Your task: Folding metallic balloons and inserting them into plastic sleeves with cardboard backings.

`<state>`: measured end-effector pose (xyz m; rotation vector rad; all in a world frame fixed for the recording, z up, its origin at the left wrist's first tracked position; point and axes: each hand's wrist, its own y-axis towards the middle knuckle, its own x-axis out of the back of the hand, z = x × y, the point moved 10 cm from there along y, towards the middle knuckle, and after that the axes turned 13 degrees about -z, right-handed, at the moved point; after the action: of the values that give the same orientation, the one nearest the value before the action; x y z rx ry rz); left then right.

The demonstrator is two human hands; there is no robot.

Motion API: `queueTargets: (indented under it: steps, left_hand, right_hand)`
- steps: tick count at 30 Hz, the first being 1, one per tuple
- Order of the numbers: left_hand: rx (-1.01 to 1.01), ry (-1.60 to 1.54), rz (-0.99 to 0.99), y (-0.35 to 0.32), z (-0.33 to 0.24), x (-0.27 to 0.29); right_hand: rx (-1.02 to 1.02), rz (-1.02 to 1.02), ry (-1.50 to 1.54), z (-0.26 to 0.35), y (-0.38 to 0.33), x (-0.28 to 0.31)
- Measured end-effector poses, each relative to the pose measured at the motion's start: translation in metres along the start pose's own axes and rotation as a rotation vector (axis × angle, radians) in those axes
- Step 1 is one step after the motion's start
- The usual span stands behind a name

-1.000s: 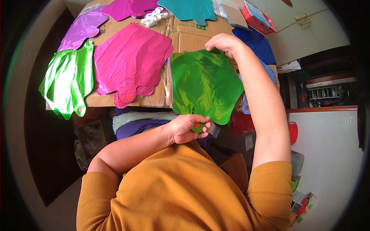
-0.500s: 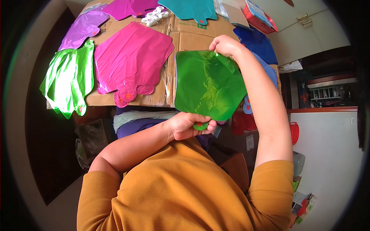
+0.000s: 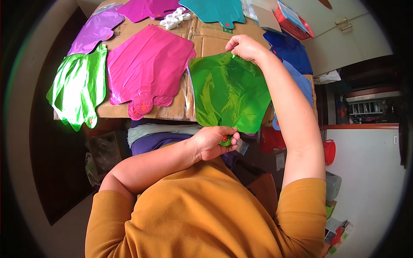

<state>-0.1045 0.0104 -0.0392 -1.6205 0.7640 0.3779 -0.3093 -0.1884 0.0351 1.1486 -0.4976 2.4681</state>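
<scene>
A flat, shiny green foil balloon is stretched between my hands over the table's near edge. My left hand is closed on its lower tab, with the thumb across the red-marked tip. At the far edge, my right hand pinches the foil between thumb and fingers. A purplish edge shows along the green balloon's left side. Next to it lies a flat pink foil balloon, its red-marked tabs toward me. A bright green foil balloon drapes over the table edge farther left.
Cardboard covers the table. Purple, magenta, teal and dark blue foil balloons lie around its far side, with a bundle of white ribbon. A red basket stands at the far right.
The green balloon's far side has swung a little left, and its creases and reflections have shifted. My right hand moved slightly left and away with it; my left hand kept its grip on the tab.
</scene>
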Motion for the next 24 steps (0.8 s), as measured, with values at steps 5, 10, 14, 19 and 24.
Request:
queueTargets:
  steps: [5, 10, 14, 19, 24]
  left_hand:
    - [0.003, -0.071, 0.015, 0.002, 0.000, -0.002]
    - [-0.007, -0.066, 0.055, 0.002, 0.004, -0.010]
    - [-0.007, -0.050, 0.101, 0.001, 0.008, -0.019]
    - [0.008, -0.020, 0.125, 0.012, 0.014, -0.026]
    - [0.029, -0.003, 0.139, 0.015, 0.018, -0.027]
  right_hand:
    - [0.083, -0.172, 0.012, 0.006, 0.005, 0.003]
    - [0.096, -0.299, 0.070, -0.009, 0.016, 0.017]
    - [0.124, -0.331, 0.169, -0.013, 0.030, 0.040]
    - [0.640, -0.325, -0.170, 0.082, -0.011, 0.052]
    - [1.066, 0.193, -0.583, 0.151, -0.115, -0.016]
